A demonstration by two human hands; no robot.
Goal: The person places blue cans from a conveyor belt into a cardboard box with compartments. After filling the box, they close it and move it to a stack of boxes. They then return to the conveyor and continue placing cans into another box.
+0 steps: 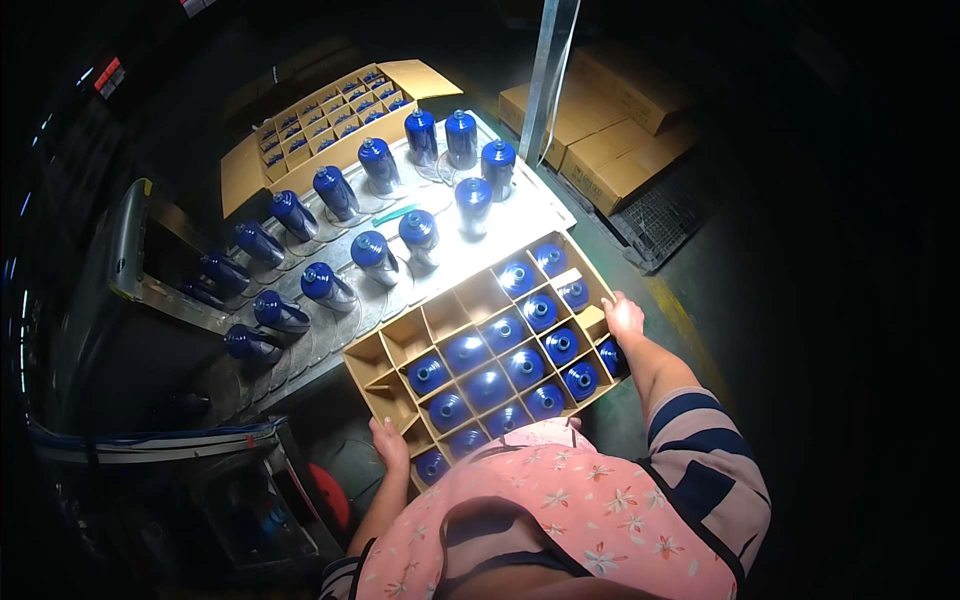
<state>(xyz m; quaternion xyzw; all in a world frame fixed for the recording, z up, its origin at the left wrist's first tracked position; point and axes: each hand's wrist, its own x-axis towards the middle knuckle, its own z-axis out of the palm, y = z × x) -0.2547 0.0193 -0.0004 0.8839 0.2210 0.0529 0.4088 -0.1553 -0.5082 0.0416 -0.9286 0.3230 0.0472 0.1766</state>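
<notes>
Directly ahead of you, a brightly lit metal worktop (pixel 520 215) carries upright blue bottles (pixel 418 232) in curved rows, with a second open carton (pixel 330 115) behind it and closed cardboard boxes (pixel 610 135) stacked on the dark floor to the right. Your left hand (pixel 388 442) grips the near left edge of the divided cardboard carton (pixel 395 385) with fingers curled, and your right hand (pixel 622 316) presses its right edge, fingers close together; the carton rests at the worktop's near edge against your body, most cells holding blue bottles seen from above (pixel 523 366), the left cells empty. Your floral apron (pixel 560 510) covers the carton's nearest corner, and the room beyond the lit area is too dark to make out.
</notes>
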